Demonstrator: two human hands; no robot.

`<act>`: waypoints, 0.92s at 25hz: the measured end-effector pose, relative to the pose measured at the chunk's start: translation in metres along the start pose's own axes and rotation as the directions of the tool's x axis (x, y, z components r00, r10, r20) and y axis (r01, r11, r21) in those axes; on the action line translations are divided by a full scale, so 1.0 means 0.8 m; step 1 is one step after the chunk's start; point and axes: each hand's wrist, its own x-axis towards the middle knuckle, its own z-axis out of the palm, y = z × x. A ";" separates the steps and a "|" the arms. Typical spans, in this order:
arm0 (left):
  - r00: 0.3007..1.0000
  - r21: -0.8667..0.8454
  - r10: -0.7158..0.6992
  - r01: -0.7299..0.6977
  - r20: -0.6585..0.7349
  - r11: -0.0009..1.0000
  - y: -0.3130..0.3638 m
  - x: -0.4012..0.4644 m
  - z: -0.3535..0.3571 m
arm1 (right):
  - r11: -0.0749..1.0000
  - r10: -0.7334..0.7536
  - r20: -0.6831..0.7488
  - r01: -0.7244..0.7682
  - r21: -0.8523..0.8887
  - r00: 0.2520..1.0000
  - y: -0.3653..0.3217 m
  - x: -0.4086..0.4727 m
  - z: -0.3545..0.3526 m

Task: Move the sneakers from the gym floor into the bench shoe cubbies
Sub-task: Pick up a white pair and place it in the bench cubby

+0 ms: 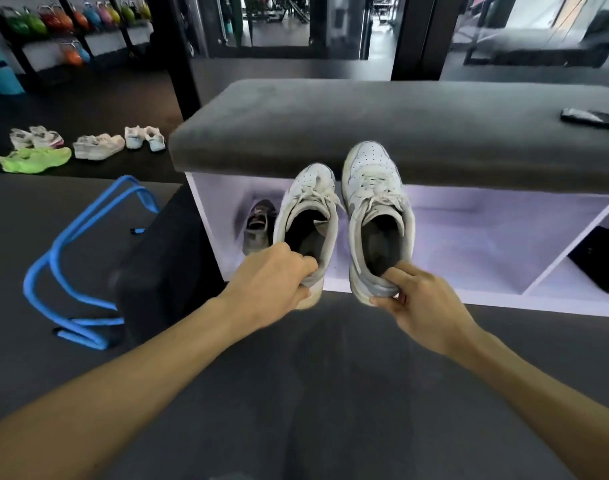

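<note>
My left hand [271, 280] grips the heel of one white sneaker [310, 199]. A second white sneaker [374, 188] is pinched at its heel by my right hand [413, 301]. Both shoes hang in the air, toes pointing away, in front of the bench's left cubby [469, 237]. A dark shoe [259, 225] stands inside that cubby at its left. The bench has a grey cushioned top [365, 123] and white cubbies. A black item [600, 261] lies in the right cubby. More sneakers sit on the floor at far left: a neon green pair [36, 159] and white pairs [98, 145].
A blue metal frame [84, 261] and a black box [157, 268] stand on the floor left of the bench. A dark phone-like object [590, 116] lies on the cushion at right. A rack of coloured kettlebells [71, 20] lines the back wall.
</note>
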 end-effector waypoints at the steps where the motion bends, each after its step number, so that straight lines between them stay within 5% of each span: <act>1: 1.000 0.008 0.008 -0.008 0.003 1.000 -0.004 -0.003 0.033 | 1.000 0.004 0.020 -0.004 0.008 1.000 0.008 -0.011 0.029; 9: 0.994 0.012 -0.015 0.014 0.113 1.000 -0.053 0.036 0.212 | 0.989 0.104 0.176 -0.120 0.081 0.979 0.073 -0.016 0.187; 23: 0.984 0.032 -0.102 0.099 0.146 0.995 -0.134 0.227 0.327 | 0.951 0.277 0.262 -0.303 0.067 0.925 0.188 0.146 0.297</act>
